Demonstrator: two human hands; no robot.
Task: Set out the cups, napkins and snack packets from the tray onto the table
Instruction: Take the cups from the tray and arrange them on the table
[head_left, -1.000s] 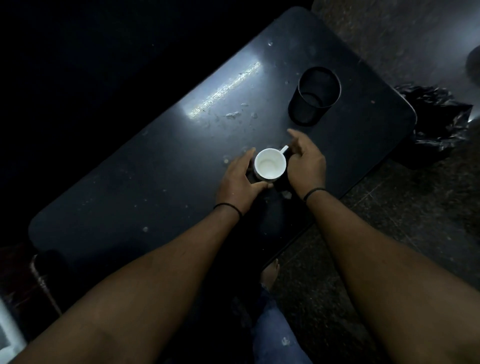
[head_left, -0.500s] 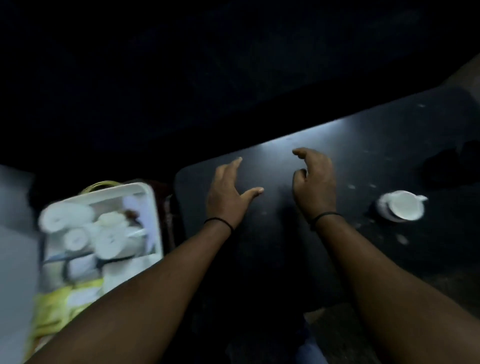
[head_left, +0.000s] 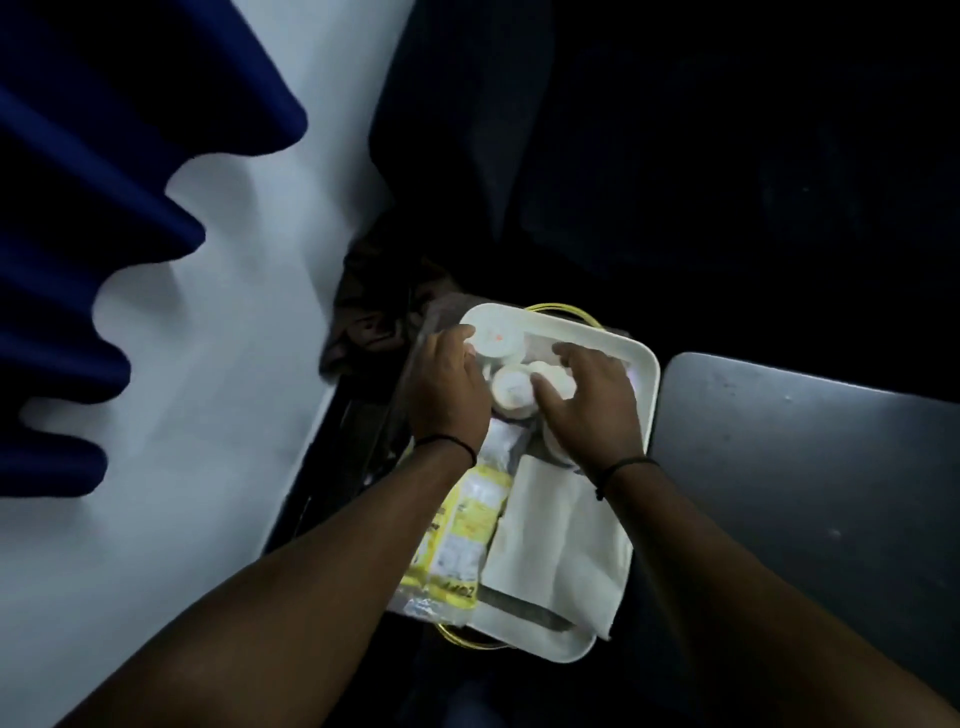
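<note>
Between both hands (head_left: 519, 400), cups (head_left: 511, 387) crowd the tray (head_left: 644, 374).

White tray (head_left: 644, 374) holding white cups (head_left: 511, 387), cream napkins (head_left: 561, 540) and yellow-and-white snack packets (head_left: 467, 530) with clear edges. A thin yellow rim (head_left: 566, 312) shows under the tray at 12 o'clock. Black bands circle both wrists. Dark grey desk (head_left: 805, 467) at 3 o'clock; deep blue curtain (head_left: 78, 208) against a pale wall (head_left: 234, 364) at 9 o'clock.

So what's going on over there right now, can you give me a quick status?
Left hand and right hand both down among the white cups in the tray. Nothing lifted. Napkins and snack packets untouched. Nothing in the way.
</note>
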